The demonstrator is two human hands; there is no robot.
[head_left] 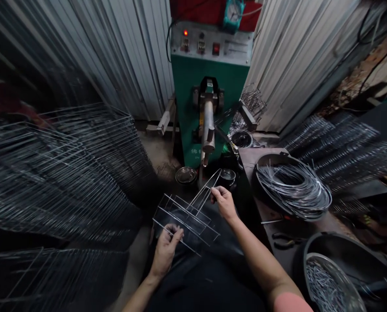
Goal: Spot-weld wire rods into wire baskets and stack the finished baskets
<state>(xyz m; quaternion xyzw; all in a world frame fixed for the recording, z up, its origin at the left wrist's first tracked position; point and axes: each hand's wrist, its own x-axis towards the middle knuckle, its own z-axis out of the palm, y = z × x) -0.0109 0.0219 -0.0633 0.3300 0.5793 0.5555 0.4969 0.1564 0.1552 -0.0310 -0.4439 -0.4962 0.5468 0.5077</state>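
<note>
1. Ribbed metal wall runs across the back, on both sides of the machine.
2. Stacked wire racks fill the left side, blurred in places.
3. A green machine stands ahead, its thick metal arm reaching toward the person.
4. A table lies to the right, carrying a black pan with a coil of wire in it.
5. Nearer, a dark tub has a bowl of short metal pieces inside.
6. The wire frame is above the person's dark-clothed lap, nearer than the machine's arm, its narrow part slanting up and right.
7. The left hand pinches the frame's nearest long wire between thumb and fingers.
8. The right hand has thumb and fingertips pressed together on wire at the narrow part; I cannot tell which wire.
9. Pliers lie on the table, between pan and tub.
10. A small red light glows on the machine's panel.
</note>
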